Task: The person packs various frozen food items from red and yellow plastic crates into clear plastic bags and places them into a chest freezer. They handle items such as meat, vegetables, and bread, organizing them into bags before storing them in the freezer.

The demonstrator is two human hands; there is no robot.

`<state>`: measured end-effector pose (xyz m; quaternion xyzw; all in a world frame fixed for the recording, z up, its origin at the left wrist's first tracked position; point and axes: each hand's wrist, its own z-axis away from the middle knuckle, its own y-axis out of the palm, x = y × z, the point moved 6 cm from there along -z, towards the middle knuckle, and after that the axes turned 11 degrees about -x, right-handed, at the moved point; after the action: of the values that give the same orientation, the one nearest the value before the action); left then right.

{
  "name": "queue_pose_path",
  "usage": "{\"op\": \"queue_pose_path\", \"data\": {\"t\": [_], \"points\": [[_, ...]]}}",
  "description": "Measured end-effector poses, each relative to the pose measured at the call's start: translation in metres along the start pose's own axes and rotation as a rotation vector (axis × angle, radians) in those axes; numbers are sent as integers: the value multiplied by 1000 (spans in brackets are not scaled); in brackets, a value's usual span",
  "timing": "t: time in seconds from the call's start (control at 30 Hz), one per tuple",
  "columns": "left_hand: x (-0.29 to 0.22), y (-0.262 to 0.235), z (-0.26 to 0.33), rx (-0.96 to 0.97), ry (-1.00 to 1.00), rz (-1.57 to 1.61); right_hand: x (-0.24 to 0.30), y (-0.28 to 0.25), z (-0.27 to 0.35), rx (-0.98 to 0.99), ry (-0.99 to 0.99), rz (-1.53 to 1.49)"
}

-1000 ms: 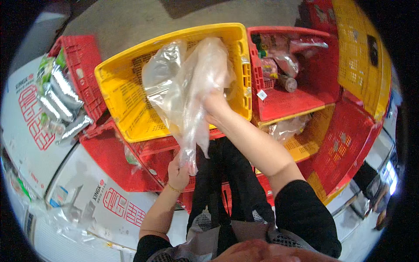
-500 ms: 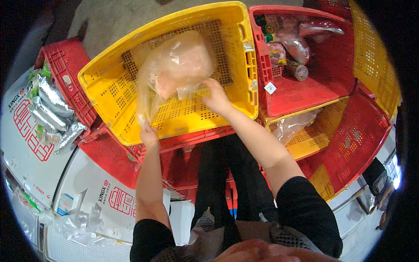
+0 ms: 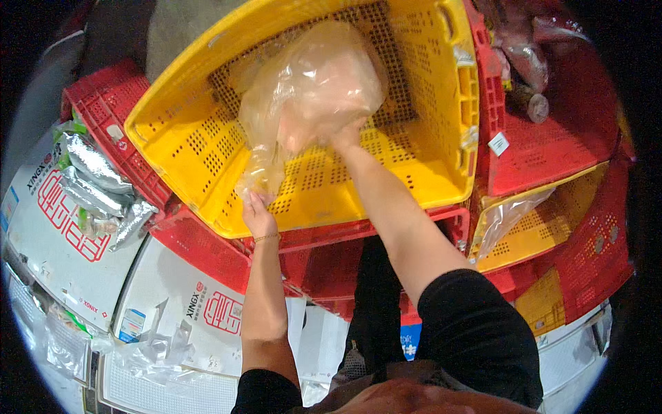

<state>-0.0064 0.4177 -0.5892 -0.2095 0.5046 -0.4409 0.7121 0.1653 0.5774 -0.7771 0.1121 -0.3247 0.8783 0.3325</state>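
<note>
While both hands worked over the yellow perforated crate point(image 3: 427, 172) in the upper centre of the frame, the right hand point(image 3: 347, 134) was pushed up inside the clear plastic bag point(image 3: 310, 96), spreading it, and the left hand point(image 3: 256, 210) pinched the bag's lower edge at the crate's near rim. Judged step: opening the bag as a liner over the crate; seating it would call for drawing the mouth wide. Adjacent: red crates point(image 3: 552, 138) at right, silver foil pouches point(image 3: 93, 172) at left.
</note>
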Motion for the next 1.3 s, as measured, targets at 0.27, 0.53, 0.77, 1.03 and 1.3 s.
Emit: {"op": "queue_pose_path", "data": {"t": [0.27,0.53,0.77,1.03,1.3], "points": [[-88,-74,-17,-307,310,12,68,-139,90,162,-61,-229],[-190,-144,0,-89,357,-65,105,-345,161,218,-284,65],[-226,-100,71,304,258,-35,28,-431,59,-272,-256,-414],[-242,-78,104,10,252,262,-49,-328,-207,-137,341,-420],[-241,-72,96,14,265,139,3,-390,-197,-675,-274,63]]}}
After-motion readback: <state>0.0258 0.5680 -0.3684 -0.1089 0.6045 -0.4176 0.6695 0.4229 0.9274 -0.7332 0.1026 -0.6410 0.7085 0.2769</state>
